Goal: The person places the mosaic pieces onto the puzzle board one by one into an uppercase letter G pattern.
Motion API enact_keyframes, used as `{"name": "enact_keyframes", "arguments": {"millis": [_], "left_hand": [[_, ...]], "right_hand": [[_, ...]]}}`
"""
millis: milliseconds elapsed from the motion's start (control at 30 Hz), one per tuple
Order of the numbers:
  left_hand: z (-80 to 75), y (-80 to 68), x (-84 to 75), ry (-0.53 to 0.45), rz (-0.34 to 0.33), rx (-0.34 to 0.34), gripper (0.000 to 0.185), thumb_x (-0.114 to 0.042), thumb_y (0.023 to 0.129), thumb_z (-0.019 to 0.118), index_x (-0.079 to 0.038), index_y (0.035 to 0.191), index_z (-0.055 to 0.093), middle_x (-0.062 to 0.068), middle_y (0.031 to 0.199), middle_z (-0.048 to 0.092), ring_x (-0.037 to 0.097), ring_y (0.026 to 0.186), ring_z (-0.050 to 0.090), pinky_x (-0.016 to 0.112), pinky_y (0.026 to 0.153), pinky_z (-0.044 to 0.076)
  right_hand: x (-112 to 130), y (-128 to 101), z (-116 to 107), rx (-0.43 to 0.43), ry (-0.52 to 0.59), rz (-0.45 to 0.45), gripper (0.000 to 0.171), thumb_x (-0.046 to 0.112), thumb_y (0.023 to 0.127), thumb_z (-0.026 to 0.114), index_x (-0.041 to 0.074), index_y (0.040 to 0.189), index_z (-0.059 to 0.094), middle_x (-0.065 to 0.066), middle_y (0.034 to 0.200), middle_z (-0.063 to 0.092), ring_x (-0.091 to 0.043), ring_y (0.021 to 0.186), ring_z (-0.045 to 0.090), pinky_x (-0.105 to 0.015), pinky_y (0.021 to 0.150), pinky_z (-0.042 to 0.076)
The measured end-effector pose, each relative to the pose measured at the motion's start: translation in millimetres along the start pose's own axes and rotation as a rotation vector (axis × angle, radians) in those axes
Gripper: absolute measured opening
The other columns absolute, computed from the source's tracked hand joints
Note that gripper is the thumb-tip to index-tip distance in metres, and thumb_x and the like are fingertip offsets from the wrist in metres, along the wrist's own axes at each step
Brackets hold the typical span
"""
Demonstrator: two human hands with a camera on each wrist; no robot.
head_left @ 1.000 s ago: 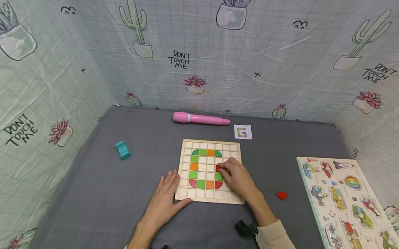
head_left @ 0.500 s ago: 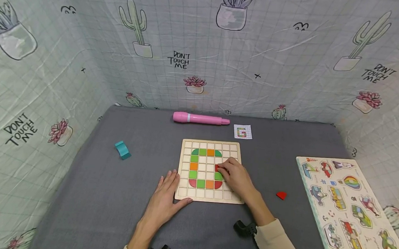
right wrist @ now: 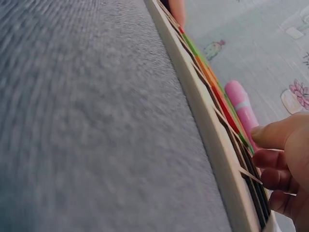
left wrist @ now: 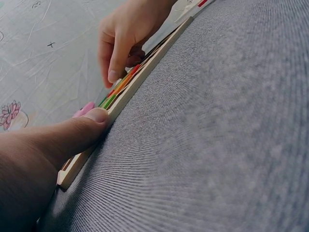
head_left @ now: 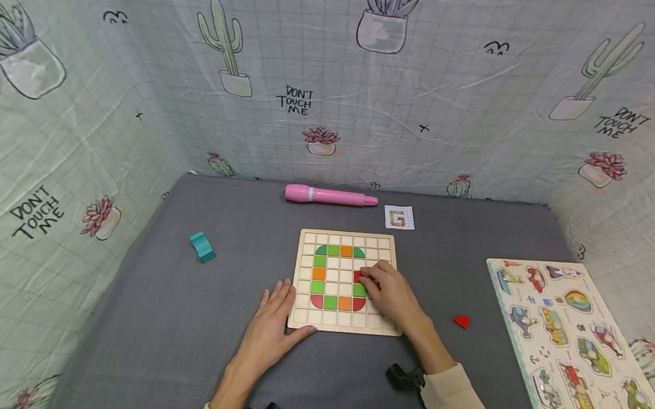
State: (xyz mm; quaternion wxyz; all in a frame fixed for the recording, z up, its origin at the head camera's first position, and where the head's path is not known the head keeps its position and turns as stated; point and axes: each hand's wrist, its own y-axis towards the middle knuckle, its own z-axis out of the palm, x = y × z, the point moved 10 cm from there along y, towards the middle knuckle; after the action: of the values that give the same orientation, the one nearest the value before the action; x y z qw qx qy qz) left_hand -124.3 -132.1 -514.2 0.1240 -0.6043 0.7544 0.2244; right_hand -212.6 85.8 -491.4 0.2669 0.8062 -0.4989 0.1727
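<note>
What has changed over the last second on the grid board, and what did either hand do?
Hardly anything moved. The right hand stays on the red tile in the grid board, fingertips pressing it in the same cell. The left hand stays flat on the cloth, thumb against the board's near-left corner. The loose red piece, pink pen and teal block lie as before.

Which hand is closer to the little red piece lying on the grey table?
The right hand. It is on the board, left of the red piece. The left hand is further left, beyond the board.
</note>
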Motion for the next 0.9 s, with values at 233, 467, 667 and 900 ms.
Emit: {"name": "enact_keyframes", "arguments": {"millis": [233,467,667,900], "left_hand": [[-0.1,0.3,-0.7,-0.001,0.002,0.0,0.093,-0.056,0.081,0.077,0.003,0.146,0.048,0.021,0.155,0.044,0.036,0.149,0.035,0.055,0.124,0.027],[0.2,-0.3,-0.3,-0.001,-0.002,0.009,0.093,-0.057,0.081,0.076,0.003,0.147,0.047,0.02,0.156,0.043,0.036,0.15,0.035,0.055,0.125,0.027],[1.9,0.1,1.7,0.0,-0.016,0.034,0.093,-0.058,0.083,0.074,0.002,0.149,0.045,0.019,0.157,0.042,0.034,0.151,0.032,0.053,0.126,0.024],[2.3,0.7,1.5,0.0,-0.02,0.045,0.093,-0.059,0.084,0.073,0.002,0.148,0.045,0.019,0.157,0.042,0.033,0.152,0.031,0.053,0.127,0.023]], "right_hand": [[-8,-8,-19,-0.037,-0.01,0.018,0.02,0.016,0.093,0.072,0.006,0.11,0.075,-0.001,0.095,0.063,-0.009,0.076,0.052,-0.024,0.064,0.05],[-25,-24,-42,-0.062,-0.027,0.048,0.022,0.015,0.092,0.073,0.005,0.111,0.074,-0.003,0.095,0.062,-0.013,0.078,0.051,-0.026,0.064,0.047],[-39,-39,-60,-0.083,-0.065,0.063,0.027,0.015,0.089,0.076,0.006,0.114,0.073,-0.005,0.101,0.065,-0.017,0.082,0.055,-0.033,0.068,0.049],[-55,-55,-75,-0.087,-0.091,0.1,0.03,0.016,0.088,0.078,0.007,0.116,0.072,-0.004,0.106,0.065,-0.019,0.089,0.058,-0.041,0.075,0.053]]}}
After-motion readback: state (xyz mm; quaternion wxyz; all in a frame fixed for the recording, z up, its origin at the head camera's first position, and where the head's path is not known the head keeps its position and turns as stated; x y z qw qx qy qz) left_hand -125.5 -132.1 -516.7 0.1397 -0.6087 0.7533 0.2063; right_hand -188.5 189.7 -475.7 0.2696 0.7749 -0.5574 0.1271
